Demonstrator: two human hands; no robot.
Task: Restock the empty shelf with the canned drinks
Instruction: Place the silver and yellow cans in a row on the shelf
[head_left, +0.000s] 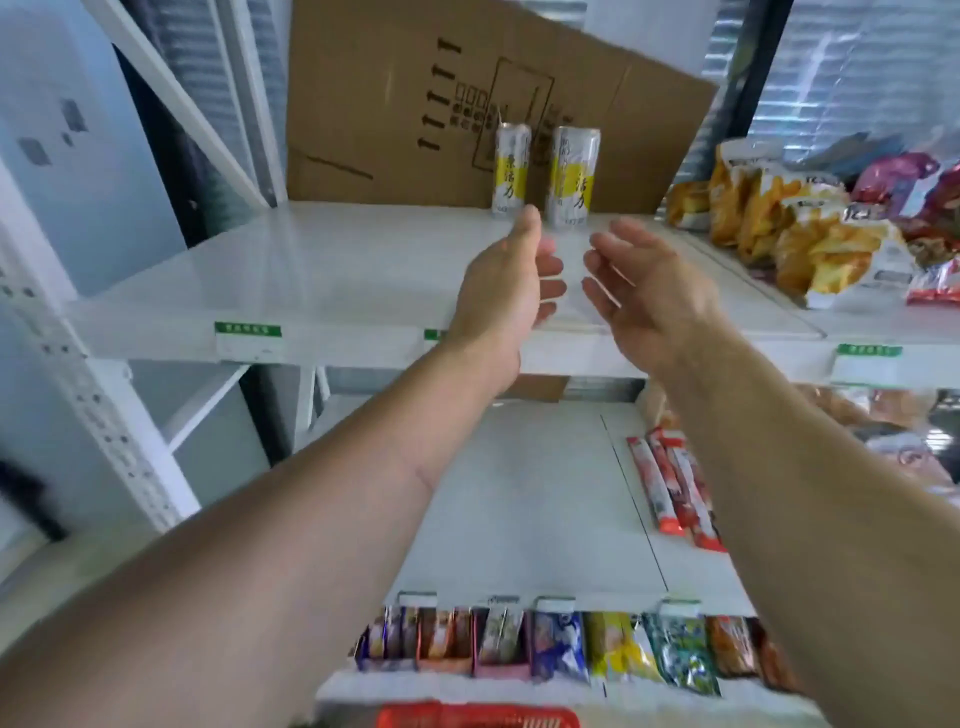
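Cans (543, 174) number two, white with yellow labels, both upright at the back of the white shelf (291, 280), just in front of the flattened cardboard sheet (415, 104) that leans behind it. They stand near each other but apart, the right one slightly nearer the shelf's front edge. Placement at the rear appears deliberate: it leaves the front of the shelf free for further rows.

Left hand (511, 283) and right hand (644, 288) both hover over the shelf, in front of the cans, palms turned toward one another. Fingers on each are relaxed and loosely curved; neither grasps anything and neither touches a can. The posture fits two cans just let go, one per hand.

Most of the shelf to the left of the cans is bare, so the restocking is judged to be at an early stage. To the right of the shelf lie snack bags (789, 228). Below it, a lower tier holds red stick packets (670, 488) and a front row of small sachets (571, 649). A red basket (478, 717) shows at the bottom edge, beneath the shelf; whether it holds more cans cannot be told.
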